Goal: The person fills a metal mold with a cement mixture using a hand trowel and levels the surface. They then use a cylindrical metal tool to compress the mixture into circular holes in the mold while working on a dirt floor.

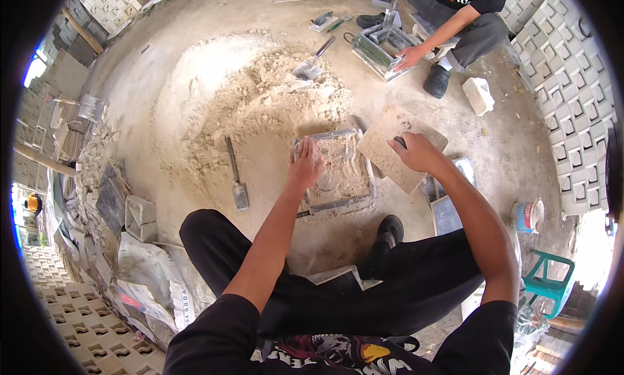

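Note:
In front of me on the floor lies a square metal mould frame (372, 186), filled with damp, sandy mix (338, 164). My left hand (305, 166) rests on the mould's left side, its fingers stretched out over the rim and the mix. Just right of the mould, my right hand (419, 153) is closed around the dark handle of a flat, dust-coated square plate (383, 146). The plate is tilted beside the mould's far right corner. Part of the handle is hidden by my fingers.
A sand heap (227, 82) with a trowel (308, 68) spreads ahead. Left of the mould lies a long-handled tool (240, 194). Another person's hand (408, 56) touches a second mould (365, 55). A paint bucket (529, 216) and green stool (551, 284) stand right.

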`<state>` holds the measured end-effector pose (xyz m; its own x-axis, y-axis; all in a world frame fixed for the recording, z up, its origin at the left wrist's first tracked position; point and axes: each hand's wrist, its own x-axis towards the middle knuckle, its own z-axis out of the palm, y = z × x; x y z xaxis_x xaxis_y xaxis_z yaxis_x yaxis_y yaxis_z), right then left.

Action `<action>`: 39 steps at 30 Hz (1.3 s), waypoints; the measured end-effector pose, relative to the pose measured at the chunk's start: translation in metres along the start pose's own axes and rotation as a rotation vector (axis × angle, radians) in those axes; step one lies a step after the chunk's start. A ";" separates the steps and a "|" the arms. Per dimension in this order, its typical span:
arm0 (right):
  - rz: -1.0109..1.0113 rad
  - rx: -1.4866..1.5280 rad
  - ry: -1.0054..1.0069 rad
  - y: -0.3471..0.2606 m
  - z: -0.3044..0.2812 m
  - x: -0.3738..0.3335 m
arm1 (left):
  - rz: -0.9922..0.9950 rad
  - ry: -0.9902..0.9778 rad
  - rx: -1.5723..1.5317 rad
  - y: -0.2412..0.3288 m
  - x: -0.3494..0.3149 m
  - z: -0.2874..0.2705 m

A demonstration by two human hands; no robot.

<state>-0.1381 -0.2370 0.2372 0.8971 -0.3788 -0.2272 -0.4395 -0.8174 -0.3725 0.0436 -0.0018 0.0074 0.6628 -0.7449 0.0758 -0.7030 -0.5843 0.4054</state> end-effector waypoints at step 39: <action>0.086 0.430 0.369 -0.229 0.357 0.229 | -0.845 0.175 -0.371 -0.264 -0.046 -0.062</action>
<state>0.1525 0.0181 -0.0509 0.7799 -0.6253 0.0274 -0.4206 -0.5561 -0.7168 0.2149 0.2063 -0.0461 0.9666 -0.0436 -0.2526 0.1365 -0.7467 0.6510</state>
